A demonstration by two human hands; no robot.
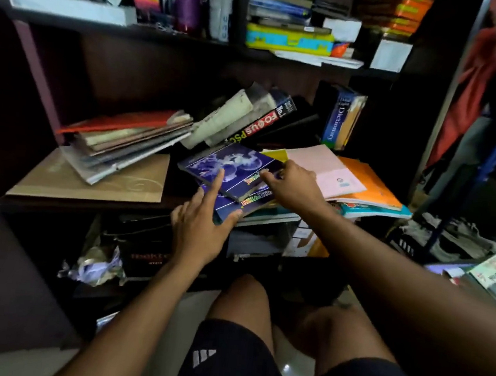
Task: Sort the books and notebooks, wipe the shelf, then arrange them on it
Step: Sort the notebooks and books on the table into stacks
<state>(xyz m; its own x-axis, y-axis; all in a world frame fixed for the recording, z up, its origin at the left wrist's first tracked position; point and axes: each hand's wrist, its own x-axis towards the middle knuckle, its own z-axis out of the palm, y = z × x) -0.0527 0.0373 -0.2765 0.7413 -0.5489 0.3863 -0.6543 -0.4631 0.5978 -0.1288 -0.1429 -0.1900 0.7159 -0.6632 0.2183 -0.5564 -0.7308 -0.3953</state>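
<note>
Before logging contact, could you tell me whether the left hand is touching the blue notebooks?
Touching: the head view shows the left hand with its forefinger on the top blue cloud-patterned notebook.

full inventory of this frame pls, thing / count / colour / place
blue notebooks: two, dark blue with cloud print, stacked at the shelf's front edge
pink notebook: one, pink, right of the blue ones, on an orange book
slanted pile: several, red on top, left on the middle shelf
Focus book: one, black, leaning behind the blue notebooks
Dictionary: one, blue, upright at back right
yellow case: one, yellow and blue, upper shelf
crumpled paper: one wad, whitish, lower compartment
left hand: fingers straight on the blue notebooks
right hand: fingers curled at the top blue notebook's right edge
</note>
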